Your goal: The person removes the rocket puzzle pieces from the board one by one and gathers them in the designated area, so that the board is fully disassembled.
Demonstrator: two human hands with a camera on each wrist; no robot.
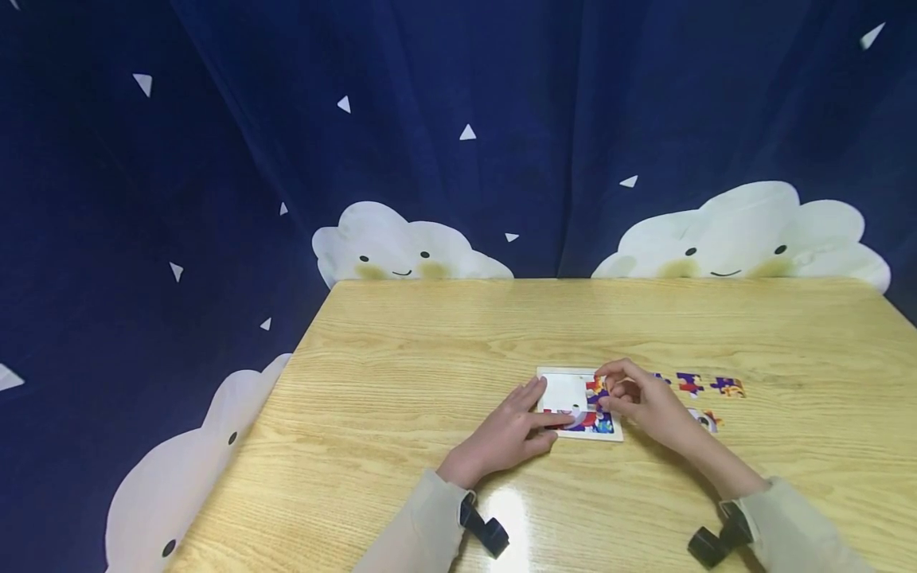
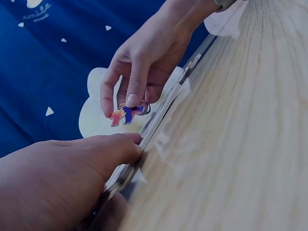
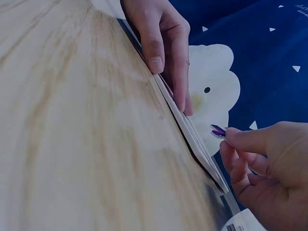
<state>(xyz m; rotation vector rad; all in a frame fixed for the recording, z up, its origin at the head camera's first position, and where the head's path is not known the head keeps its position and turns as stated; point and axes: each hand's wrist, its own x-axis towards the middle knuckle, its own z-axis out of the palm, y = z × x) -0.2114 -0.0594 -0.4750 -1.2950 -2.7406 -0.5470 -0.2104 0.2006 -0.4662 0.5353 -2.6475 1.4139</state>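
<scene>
A small jigsaw puzzle tray (image 1: 562,390) with a white border lies flat on the table. Colourful pieces fill its near row, while bare white board shows at the upper left. My left hand (image 1: 505,434) rests on the tray's left side, its index finger stretched over the near row and its thumb at the near edge. Above the right part of the tray, my right hand (image 1: 655,406) pinches a puzzle piece (image 2: 127,114) in purple, red and orange between thumb and fingertip. Both wrist views show that piece raised off the tray.
Several loose puzzle pieces lie right of the tray, among them a red and purple one (image 1: 689,383), an orange and purple one (image 1: 729,387) and one with an eye (image 1: 705,419). The wooden table (image 1: 401,342) meets a dark blue curtain (image 1: 430,159) printed with clouds.
</scene>
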